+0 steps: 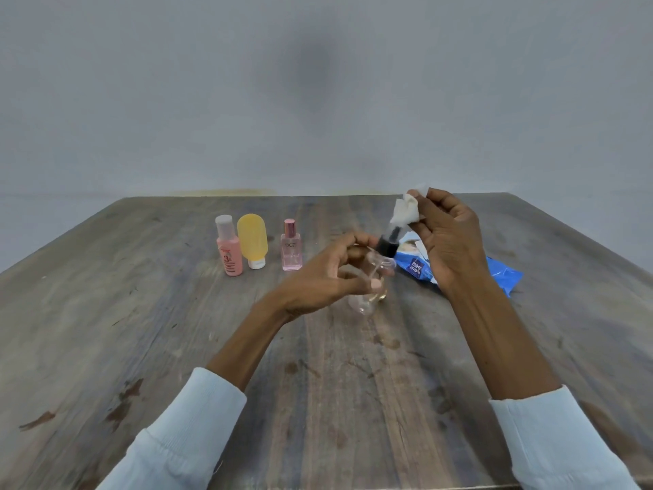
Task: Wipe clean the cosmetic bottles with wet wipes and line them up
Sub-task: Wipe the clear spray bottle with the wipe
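Nearest me, my two pale sleeves come in over the wooden worktop (176,313). My left hand (328,277) holds a clear spray bottle (371,288) above the boards, tilted so its black pump top (388,242) leans up and to the right; the fingers (357,242) curl round its upper body and the thumb lies across its front. A little pale liquid sits low in the bottle. My right hand (448,238) is raised just beyond, pinching a crumpled white wet wipe (406,210) between fingertips and thumb, and the wipe touches the tip of the pump top. Behind that hand lies a blue wet wipe pack (501,274), flat on the worktop. Farther back to the left three bottles stand upright in a row: a pink bottle with a pale cap (229,252), a yellow tube standing on its white cap (252,240) touching it, and, set apart, a small pink perfume bottle (291,251).
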Tool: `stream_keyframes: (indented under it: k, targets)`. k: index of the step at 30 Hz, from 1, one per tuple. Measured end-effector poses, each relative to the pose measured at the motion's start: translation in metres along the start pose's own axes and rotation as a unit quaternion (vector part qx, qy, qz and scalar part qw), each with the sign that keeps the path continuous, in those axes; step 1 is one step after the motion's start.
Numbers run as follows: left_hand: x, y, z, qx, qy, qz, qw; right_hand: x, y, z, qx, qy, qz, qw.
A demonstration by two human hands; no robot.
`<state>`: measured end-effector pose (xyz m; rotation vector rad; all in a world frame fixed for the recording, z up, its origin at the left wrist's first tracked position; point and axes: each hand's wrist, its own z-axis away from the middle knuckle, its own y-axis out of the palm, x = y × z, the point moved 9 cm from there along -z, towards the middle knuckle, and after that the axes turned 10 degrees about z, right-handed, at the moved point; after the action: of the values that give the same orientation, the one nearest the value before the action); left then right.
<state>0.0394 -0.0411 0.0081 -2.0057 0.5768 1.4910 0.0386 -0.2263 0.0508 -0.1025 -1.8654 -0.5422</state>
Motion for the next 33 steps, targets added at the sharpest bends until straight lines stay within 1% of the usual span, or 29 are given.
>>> stream_keyframes:
  k: [2,7,13,17,21,25,30,33]
  targets:
    - [0.000,-0.002,0.001,-0.007,0.001,-0.019,1.000,-0.005,0.001,-0.001,0.005,0.004,0.022,1.000]
    - [-0.003,-0.016,0.002,-0.041,0.026,-0.117,0.992,-0.008,0.007,0.000,0.018,-0.004,0.068,0.998]
    - [-0.002,-0.013,-0.001,-0.043,0.050,-0.180,0.981,-0.007,0.011,0.002,0.029,-0.015,0.108,0.994]
    - [-0.003,-0.013,-0.001,-0.062,0.062,-0.220,0.972,-0.005,0.012,0.003,0.027,-0.021,0.122,0.992]
    - [0.000,-0.010,-0.004,-0.052,0.063,-0.273,0.958,-0.004,0.011,0.003,0.025,-0.027,0.122,0.992]
    - [-0.002,-0.010,-0.003,-0.052,0.075,-0.283,0.955,-0.004,0.012,0.003,0.029,-0.028,0.125,0.991]
    - [-0.003,-0.011,-0.002,-0.053,0.066,-0.296,0.952,-0.004,0.012,0.002,0.031,-0.028,0.128,0.991]
    - [-0.007,-0.016,0.001,-0.059,0.064,-0.284,0.955,-0.004,0.013,0.003,0.034,-0.028,0.130,0.991]
